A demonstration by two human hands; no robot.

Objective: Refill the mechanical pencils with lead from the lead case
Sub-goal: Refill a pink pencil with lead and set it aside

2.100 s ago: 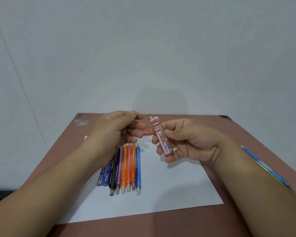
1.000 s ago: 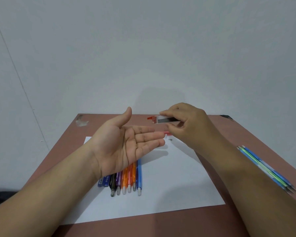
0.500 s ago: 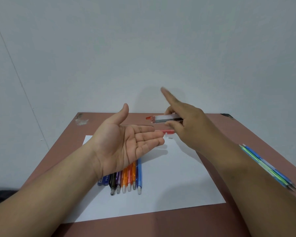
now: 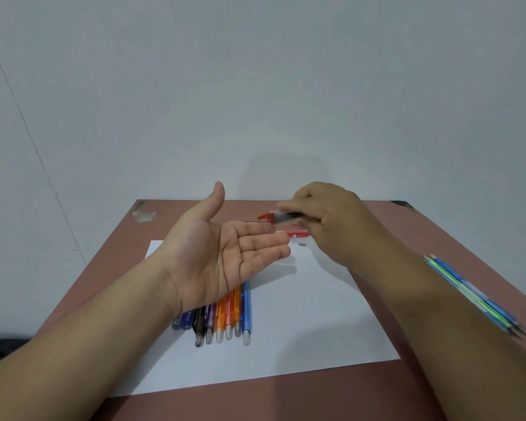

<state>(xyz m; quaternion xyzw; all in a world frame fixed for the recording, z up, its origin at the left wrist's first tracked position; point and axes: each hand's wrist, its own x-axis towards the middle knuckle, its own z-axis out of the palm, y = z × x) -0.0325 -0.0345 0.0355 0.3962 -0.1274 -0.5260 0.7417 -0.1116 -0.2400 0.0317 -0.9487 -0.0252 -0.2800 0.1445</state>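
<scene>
Head view: the left hand [image 4: 225,253] is spread flat, palm up, above the pencils [image 4: 225,317] on the paper [image 4: 301,329]. The right hand [image 4: 331,220] pinches the lead case [image 4: 281,217] sideways, its red tip over the left fingertips.

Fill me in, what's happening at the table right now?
A person is tipping lead out of a case. The right hand holds the red-capped lead case roughly level, its open end pointing at the left hand, which waits palm up. A row of mechanical pencils lies on the white paper under that hand. Whether any lead has come out is unclear.
</scene>
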